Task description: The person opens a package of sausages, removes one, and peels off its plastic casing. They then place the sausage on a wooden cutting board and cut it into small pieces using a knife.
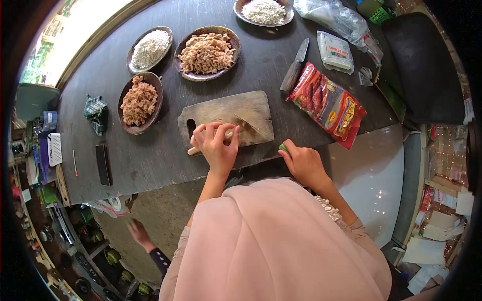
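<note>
On the worn wooden cutting board (221,108), my left hand (217,145) bends its fingers down over a pale, sausage-like stick (193,150), holding it near the board's front edge. My right hand (304,163) is wrapped round the green handle of a knife (283,148). Its thin blade reaches left across the board, beside my left fingertips. My fingers partly cover the stick, so any cuts in it are hidden. A red packet with sausage pictures (329,105) lies right of the board, touching a second, dark-handled knife (295,67).
Plates of chopped brownish pieces (208,52) and white shreds (150,48) stand behind the board. Left are a checked cloth (95,111) and a dark oblong block (103,165). A white packet (335,52) and plastic bag (334,17) lie at back right. Another person's hand (140,235) shows lower left.
</note>
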`<state>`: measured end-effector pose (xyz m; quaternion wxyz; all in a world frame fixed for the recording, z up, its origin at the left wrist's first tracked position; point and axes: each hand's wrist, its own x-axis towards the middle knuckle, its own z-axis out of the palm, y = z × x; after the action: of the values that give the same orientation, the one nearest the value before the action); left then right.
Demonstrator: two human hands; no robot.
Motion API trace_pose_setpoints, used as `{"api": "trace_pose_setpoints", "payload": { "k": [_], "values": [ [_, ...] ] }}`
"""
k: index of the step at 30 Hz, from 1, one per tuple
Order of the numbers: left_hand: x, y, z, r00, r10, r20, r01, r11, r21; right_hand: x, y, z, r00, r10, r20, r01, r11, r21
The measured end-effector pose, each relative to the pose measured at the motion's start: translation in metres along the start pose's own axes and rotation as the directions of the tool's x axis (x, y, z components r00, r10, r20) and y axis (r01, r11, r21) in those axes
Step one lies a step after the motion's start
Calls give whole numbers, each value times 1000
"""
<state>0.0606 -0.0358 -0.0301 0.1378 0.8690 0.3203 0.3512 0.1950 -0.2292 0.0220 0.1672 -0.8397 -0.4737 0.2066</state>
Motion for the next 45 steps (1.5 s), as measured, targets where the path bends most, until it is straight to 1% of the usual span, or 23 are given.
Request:
{"api": "trace_pose_setpoints", "payload": {
  "k": [5,7,10,13,17,19,23,29,32,34,38,45],
  "values": [
    [1,-2,0,999,7,34,-7,1000,-8,-1,-2,0,998,-37,-46,37,999,0],
    [1,-1,-1,999,3,43,-3,1000,-1,-2,-2,4,998,-5,-55,3,999,-39],
    [1,-1,0,998,-5,64,4,1000,2,-2,-2,2,997,-31,-68,28,999,-46],
    [3,0,0,997,-5,72,5,1000,-5,-5,-7,-1,995,-24,-93,19,998,-54],
    [4,8,1,997,10,81,-9,1000,-11,-6,-6,7,996,-19,-84,14,998,-66],
    [4,8,3,993,25,112,-23,1000,-19,-5,-7,7,996,-17,-82,12,998,-55],
    [4,8,3,993,19,119,-17,1000,-22,-8,-10,3,996,-2,-91,-2,999,-40],
    [6,10,1,991,24,131,-19,999,-41,-7,-7,11,998,9,-59,-9,1000,-11],
    [7,10,1,991,17,134,-11,999,-49,-7,-8,11,998,16,-64,-16,1000,-12],
    [6,9,2,989,6,151,3,998,-58,-8,-11,9,996,-3,-91,6,999,33],
    [7,9,1,989,21,144,-13,998,-56,-7,-8,19,997,21,-79,-21,1000,-4],
    [5,9,0,990,21,138,-13,998,-65,-7,-8,19,997,13,-78,-10,999,31]
  ]
}}
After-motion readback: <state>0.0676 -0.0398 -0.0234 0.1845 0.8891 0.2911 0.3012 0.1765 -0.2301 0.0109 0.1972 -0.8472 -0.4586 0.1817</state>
